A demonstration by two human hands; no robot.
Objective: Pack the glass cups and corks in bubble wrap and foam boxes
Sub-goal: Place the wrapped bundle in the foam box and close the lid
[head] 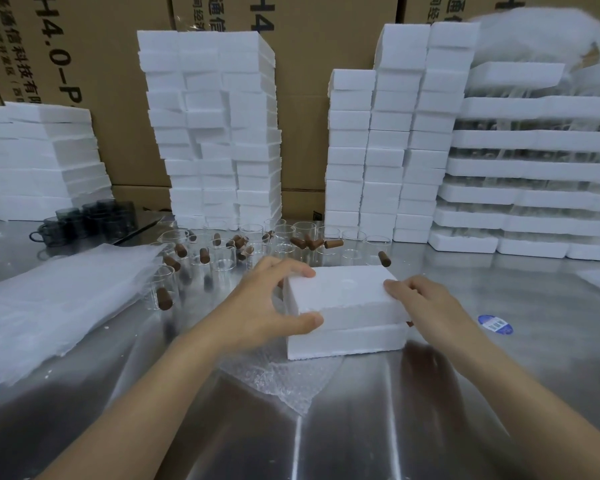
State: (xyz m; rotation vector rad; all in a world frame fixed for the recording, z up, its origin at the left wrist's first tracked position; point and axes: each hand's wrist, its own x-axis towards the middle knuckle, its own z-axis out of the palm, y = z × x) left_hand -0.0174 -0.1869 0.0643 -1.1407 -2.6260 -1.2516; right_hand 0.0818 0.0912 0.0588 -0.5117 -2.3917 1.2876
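A white foam box point(343, 310) stands on the steel table point(378, 427), its lid half sitting on the bottom half. My left hand point(267, 303) grips the lid's left end, fingers on top and thumb on the front face. My right hand point(426, 306) holds the lid's right end with fingers curled over its edge. Behind the box stand several clear glass cups point(222, 265) with brown corks point(314, 243) scattered among them. A sheet of bubble wrap point(278, 375) lies under the box's front left corner. What the box contains is hidden.
A pile of bubble wrap sheets point(59, 303) lies at the left. Dark glass mugs point(84, 220) stand at the back left. Tall stacks of foam boxes point(219, 133) and foam trays of glasses point(534, 168) line the back before cardboard cartons point(305, 98). A blue sticker point(495, 324) lies at the right.
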